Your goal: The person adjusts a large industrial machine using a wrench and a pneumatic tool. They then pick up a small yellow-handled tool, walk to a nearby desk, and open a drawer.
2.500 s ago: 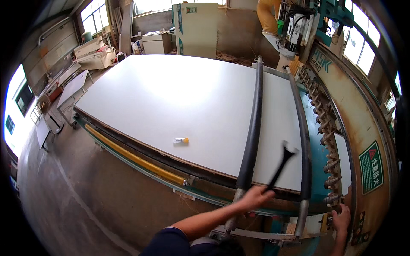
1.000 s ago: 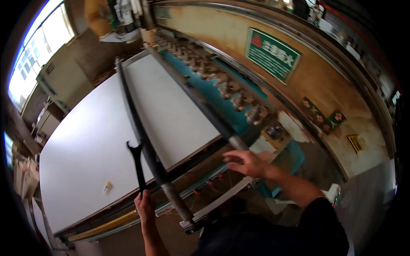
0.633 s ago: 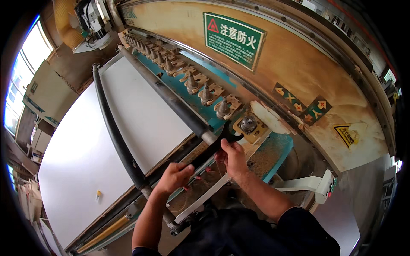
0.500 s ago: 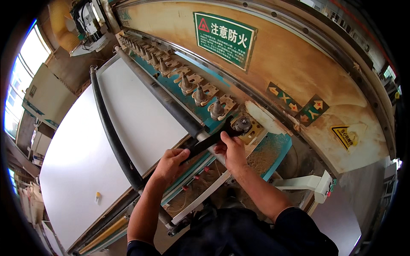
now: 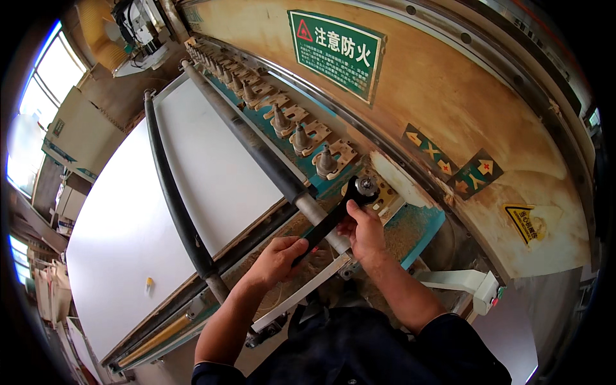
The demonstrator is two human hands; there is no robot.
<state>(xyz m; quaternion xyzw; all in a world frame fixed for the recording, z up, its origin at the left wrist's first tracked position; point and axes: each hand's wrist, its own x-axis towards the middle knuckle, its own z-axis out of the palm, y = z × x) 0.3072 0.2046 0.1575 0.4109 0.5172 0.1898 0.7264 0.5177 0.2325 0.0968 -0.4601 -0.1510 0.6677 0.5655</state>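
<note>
A black spanner lies across both my hands, its far end around the round metal collet nut of a tool holder. My left hand is closed on the handle's near end, thumb along the top. Closer to the nut, my right hand grips the spanner with its thumb on top; its other fingers are partly hidden underneath. The spanner crosses over a grey metal roller shaft. Beyond it, a row of cone-shaped tool holders stands upright in forked brackets.
Two black rollers cross a white board on the left, where a small yellow-capped piece lies. A large tan machine beam with signs runs behind. Sawdust covers the teal bed; a control arm juts out at right.
My left hand and the spanner's near end have moved right and slightly toward me, so the handle slants more steeply. My right hand has shifted slightly right. The whole view has shifted slightly.
</note>
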